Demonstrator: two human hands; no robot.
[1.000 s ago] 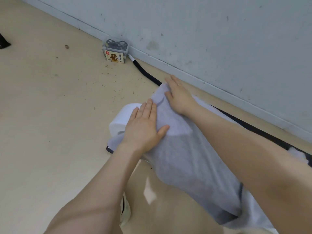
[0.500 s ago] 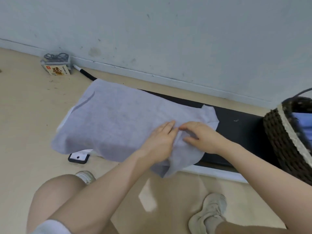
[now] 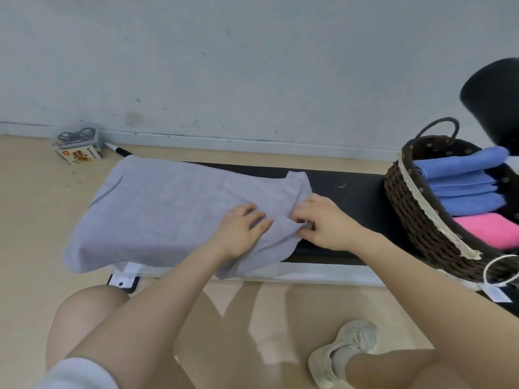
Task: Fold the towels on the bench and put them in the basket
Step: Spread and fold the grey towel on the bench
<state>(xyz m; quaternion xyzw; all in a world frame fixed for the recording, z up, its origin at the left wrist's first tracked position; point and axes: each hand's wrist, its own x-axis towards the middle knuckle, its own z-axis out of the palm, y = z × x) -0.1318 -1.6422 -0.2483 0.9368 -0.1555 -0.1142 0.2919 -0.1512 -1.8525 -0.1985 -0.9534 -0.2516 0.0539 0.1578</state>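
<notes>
Left hand (image 3: 238,230): fingers spread and nearly flat, palm pressing on the grey towel (image 3: 168,209), gripping nothing. Right hand (image 3: 323,223): fingers curled, pinching a raised fold at the towel's right near edge.

Grey towel: one, spread over the left part of the black table (image 3: 351,192), its near edge hanging over the front.

Wicker basket (image 3: 415,220): one, on the table's right end. Inside it, folded blue towels (image 3: 463,181) stacked, count unclear, and one pink towel (image 3: 488,228) nearest the camera.

Floor by wall: one small box (image 3: 78,150).
</notes>
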